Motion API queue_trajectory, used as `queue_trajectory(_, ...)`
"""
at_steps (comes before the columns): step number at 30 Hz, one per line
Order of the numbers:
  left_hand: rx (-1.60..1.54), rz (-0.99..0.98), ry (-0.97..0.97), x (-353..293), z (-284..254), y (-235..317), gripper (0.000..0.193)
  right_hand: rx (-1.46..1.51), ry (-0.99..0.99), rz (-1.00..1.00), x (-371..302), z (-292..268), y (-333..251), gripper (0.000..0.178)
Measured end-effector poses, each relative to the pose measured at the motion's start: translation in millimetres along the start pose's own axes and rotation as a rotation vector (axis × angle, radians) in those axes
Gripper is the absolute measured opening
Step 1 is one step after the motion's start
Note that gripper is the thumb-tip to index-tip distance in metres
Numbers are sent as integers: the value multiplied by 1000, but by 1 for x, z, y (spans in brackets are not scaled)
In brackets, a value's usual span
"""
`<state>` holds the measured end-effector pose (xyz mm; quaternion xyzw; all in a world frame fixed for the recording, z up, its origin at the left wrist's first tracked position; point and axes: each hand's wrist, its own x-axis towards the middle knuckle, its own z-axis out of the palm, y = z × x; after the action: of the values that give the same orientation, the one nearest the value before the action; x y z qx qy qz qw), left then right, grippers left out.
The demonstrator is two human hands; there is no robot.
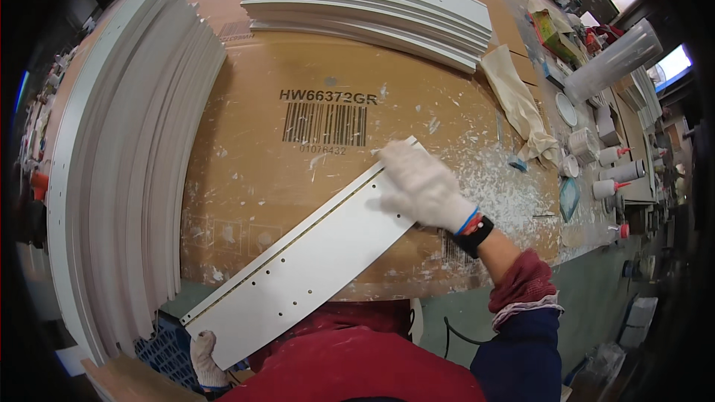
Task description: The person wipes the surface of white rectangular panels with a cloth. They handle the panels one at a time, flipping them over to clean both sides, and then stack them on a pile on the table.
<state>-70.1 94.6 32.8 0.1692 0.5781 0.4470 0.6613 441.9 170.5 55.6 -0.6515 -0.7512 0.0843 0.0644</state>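
Note:
A long white board (313, 253) with a groove along one long edge and several small drilled holes lies slantwise before me, its lower-left end past the table's near edge. My left hand (205, 361), in a knitted white glove, grips that lower end, the thumb on the top face and the other fingers mostly hidden. Over the far right end is my right hand (428, 186), also in a white glove. It is blurred, and its fingers cannot be made out clearly.
Cardboard (253, 104) spotted with white flecks covers the table. White boards (138, 141) stand stacked on the left; another stack (357, 7) lies at the back. To the right are a pale cloth (518, 104), a clear plastic cylinder (614, 59) and small bottles (609, 188). A blue crate (164, 353) sits low left.

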Motion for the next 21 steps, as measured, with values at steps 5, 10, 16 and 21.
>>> queue_trajectory(5,104,-9,-2,18,-21,-2,29,-139,108,241,-17,25,43,66)
queue_trajectory(10,81,-4,-12,10,7,12,30,-17,586,552,-76,-18,119,27)
queue_trajectory(16,140,9,-77,19,-10,10,31,-298,274,921,-132,-11,157,30)
queue_trajectory(21,103,0,-39,22,-11,9,31,-117,379,861,-143,-3,170,32)
